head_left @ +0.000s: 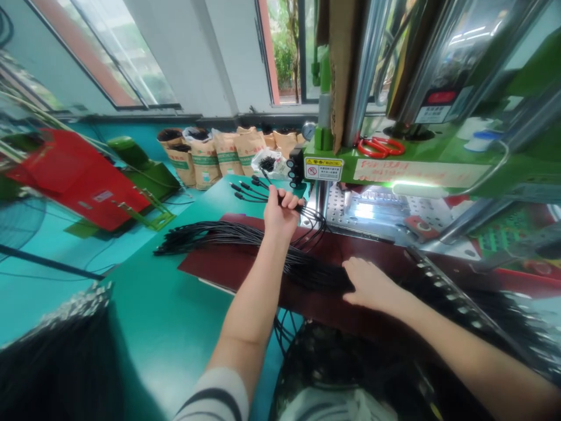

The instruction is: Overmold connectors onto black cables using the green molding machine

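Observation:
My left hand is closed round several thin black cables, raised above the table. Their dark plug ends fan out to the left, and their lengths loop down on the right. A thick bundle of black cables lies below it across a dark red board. At the right part of that bundle my right hand rests with bent fingers against the cables; its fingertips are partly lost among them, so its grip is unclear.
A green press with red-handled scissors stands at the right. A metal strip holds cable ends near the right edge. More cables hang at lower left. Paper sacks line the wall; a red machine stands left.

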Available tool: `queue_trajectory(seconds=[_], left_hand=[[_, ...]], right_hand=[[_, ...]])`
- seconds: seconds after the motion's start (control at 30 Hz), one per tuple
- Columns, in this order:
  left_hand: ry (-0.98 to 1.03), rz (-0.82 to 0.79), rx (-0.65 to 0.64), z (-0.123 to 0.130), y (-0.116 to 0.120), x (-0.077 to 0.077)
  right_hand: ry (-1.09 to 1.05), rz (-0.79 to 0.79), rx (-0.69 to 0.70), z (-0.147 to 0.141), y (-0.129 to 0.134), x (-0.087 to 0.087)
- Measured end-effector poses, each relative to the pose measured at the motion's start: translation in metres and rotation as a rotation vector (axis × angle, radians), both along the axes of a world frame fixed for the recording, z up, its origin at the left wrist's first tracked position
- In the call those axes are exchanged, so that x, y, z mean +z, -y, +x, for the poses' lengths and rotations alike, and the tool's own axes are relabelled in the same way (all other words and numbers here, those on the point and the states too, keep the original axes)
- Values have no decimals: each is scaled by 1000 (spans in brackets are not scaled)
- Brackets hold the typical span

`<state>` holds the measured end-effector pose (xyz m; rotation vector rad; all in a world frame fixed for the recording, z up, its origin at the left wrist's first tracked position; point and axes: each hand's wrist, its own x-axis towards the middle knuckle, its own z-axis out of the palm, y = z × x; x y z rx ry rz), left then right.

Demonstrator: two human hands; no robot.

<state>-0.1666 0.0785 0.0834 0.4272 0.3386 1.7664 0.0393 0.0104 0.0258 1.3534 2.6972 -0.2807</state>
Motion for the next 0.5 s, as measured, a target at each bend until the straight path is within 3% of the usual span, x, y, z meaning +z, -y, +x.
queue_trajectory(seconds=[0.13,0.3,0.5], left_hand=[[26,-54,112,-7,-17,4],[36,-117,417,-28,-41,19],[-53,-173,696,-85,-76,33]], right_hand=[[96,-34,-35,-13,-13,0],[67,57,-112,-17,-12,-13],[-18,68,-173,-7,-9,-12]])
